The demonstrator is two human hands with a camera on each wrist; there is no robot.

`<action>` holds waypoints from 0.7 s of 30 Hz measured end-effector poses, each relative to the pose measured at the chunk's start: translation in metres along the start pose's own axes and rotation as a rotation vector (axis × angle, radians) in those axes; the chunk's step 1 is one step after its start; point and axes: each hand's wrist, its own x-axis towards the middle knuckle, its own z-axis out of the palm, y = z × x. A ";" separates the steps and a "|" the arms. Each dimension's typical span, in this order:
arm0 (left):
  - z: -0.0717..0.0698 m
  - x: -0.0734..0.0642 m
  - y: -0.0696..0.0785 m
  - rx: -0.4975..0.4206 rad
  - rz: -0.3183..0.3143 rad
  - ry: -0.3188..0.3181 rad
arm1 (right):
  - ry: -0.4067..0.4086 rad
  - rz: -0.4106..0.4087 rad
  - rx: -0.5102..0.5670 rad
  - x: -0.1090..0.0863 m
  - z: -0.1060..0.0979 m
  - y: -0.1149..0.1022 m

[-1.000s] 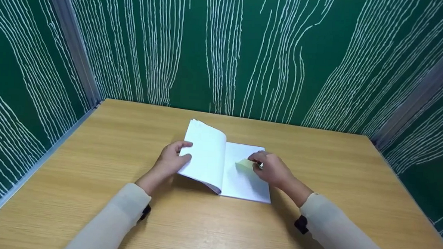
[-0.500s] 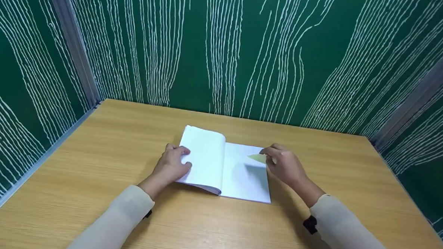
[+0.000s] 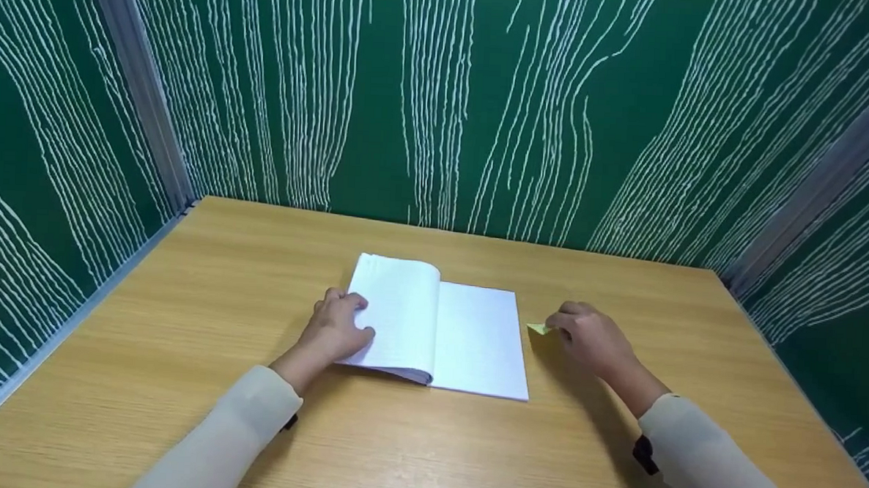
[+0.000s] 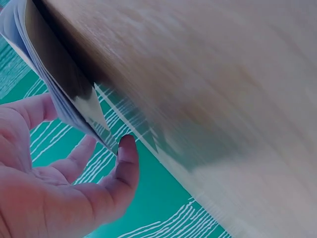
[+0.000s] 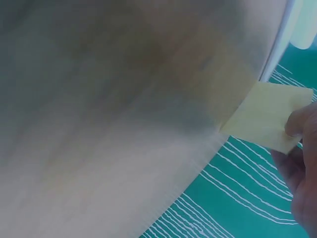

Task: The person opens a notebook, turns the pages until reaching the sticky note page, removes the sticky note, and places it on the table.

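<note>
Resting on the left half of the open white paper notebook (image 3: 436, 331), the left hand (image 3: 339, 329) kept the stack of turned pages down, its thumb and fingers curled around their outer edge; the left wrist view showed that edge (image 4: 59, 94) just at the fingers. The right hand (image 3: 592, 339) pinched the small pale yellow sticky note (image 3: 538, 328) between thumb and fingertips, the other fingers loosely bent. In the right wrist view the note (image 5: 270, 116) stuck out from the fingertip (image 5: 299, 121), and its far end seemed to meet the light wooden table (image 3: 212, 293), though blur made this uncertain.

Compared with 0.5 s earlier, the note was no longer over the right page: the right hand had carried it off the notebook and lowered it to the table just beside the book's right edge. The right page (image 3: 480, 341) now lay bare. I judged from this that the note was removed from the page and was being put down, with the book kept open.
</note>
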 end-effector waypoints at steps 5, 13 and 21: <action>0.000 0.000 0.001 0.016 0.000 -0.018 | -0.062 0.004 0.002 -0.007 0.000 -0.004; 0.000 0.001 0.001 0.040 -0.007 -0.015 | -0.165 -0.006 0.030 -0.012 0.002 -0.010; 0.002 0.001 0.001 0.015 -0.008 -0.021 | -0.250 -0.067 0.034 -0.018 0.007 -0.009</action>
